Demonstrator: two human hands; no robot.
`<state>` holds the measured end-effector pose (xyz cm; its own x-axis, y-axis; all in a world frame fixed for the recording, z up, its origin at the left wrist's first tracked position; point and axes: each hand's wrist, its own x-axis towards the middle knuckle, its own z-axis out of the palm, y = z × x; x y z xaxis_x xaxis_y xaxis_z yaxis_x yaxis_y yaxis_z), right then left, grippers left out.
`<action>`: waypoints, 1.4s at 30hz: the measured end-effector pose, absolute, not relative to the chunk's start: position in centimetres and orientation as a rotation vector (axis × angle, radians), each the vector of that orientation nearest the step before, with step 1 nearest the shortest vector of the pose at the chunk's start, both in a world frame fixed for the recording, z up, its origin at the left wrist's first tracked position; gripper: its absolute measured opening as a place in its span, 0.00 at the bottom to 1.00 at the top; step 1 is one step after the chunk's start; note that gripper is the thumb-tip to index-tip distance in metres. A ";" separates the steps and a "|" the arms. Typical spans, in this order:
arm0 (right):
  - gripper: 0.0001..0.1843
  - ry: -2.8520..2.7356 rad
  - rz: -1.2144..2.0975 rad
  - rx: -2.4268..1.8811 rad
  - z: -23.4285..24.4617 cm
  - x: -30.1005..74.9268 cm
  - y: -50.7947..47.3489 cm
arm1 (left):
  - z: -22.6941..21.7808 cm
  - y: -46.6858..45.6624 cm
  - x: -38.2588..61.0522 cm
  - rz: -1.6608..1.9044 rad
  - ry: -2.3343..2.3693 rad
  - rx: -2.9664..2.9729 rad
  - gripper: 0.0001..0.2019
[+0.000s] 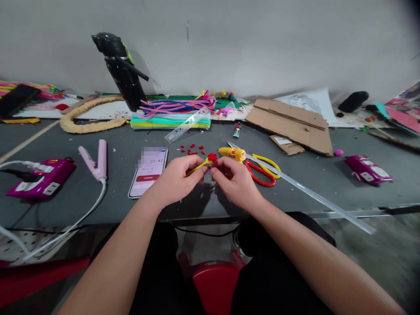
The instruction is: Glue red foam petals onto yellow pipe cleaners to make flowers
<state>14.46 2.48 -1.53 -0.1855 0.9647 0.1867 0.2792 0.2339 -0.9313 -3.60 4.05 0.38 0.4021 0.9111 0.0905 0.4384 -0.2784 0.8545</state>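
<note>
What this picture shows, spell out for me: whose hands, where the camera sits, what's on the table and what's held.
There is no machine: these are a person's own bare hands, seen by a camera worn on their head, looking forward and down. The left hand has its grip on a yellow stem with a red tip. The right hand is close by that tip; whether it pinches anything is hard to tell. On the grey table lie small red pieces, a phone, scissors and what looks like a yellow glue gun. A black flask stands farther back.
</note>
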 end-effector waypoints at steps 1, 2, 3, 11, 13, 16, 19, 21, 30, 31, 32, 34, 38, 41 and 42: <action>0.08 -1.651 0.989 -1.177 -1.6 14.5 2.5 | 0.4 4.0 -3.6 0.763 1.151 1.876 0.14; 0.08 -1.655 0.980 -1.175 -1.6 14.5 2.5 | 0.4 4.0 -3.6 0.760 1.147 1.872 0.14; 0.08 -1.658 0.973 -1.173 -1.7 14.6 2.5 | 0.5 4.0 -3.6 0.758 1.147 1.868 0.14; 0.08 -1.637 0.967 -1.180 -1.8 14.5 2.4 | 0.4 4.1 -3.5 0.769 1.189 1.839 0.12; 0.10 -1.608 1.012 -1.173 -1.6 14.6 2.4 | 0.4 4.2 -3.5 0.774 1.195 1.837 0.13; 0.10 -1.569 1.064 -1.159 -1.4 14.7 2.5 | 0.7 4.0 -3.5 0.763 1.182 1.827 0.14; 0.09 -1.549 1.088 -1.155 -1.4 14.8 2.5 | 1.1 3.9 -3.7 0.732 1.168 1.793 0.13; 0.09 -1.540 1.088 -1.156 -1.6 14.9 2.5 | 1.3 3.9 -3.8 0.718 1.183 1.781 0.13; 0.09 -1.755 0.932 -1.131 -1.0 16.1 1.7 | 0.9 4.3 -4.3 0.725 1.316 1.907 0.13; 0.09 -1.777 0.885 -1.133 -1.0 16.2 1.7 | 0.8 4.3 -4.3 0.718 1.324 1.928 0.13; 0.08 -1.792 0.840 -1.133 -0.9 16.3 1.7 | 0.8 4.3 -4.3 0.714 1.330 1.946 0.12; 0.08 -1.812 0.778 -1.133 -1.0 16.4 1.9 | 0.7 4.2 -4.3 0.708 1.344 1.972 0.12; 0.08 -1.834 0.762 -1.135 -1.3 16.3 2.1 | 0.6 4.1 -4.3 0.675 1.367 1.986 0.12; 0.08 -1.823 0.768 -1.128 -1.5 16.1 2.1 | 0.6 4.0 -4.1 0.650 1.378 1.999 0.12; 0.08 -1.819 0.769 -1.130 -1.5 16.0 2.1 | 0.5 4.0 -4.1 0.645 1.381 2.002 0.13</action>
<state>16.00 2.12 -1.51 -0.2416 0.9117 0.3324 0.3969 0.4054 -0.8235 -4.09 4.04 0.52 0.3357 0.9407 0.0480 0.6403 -0.2652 0.7209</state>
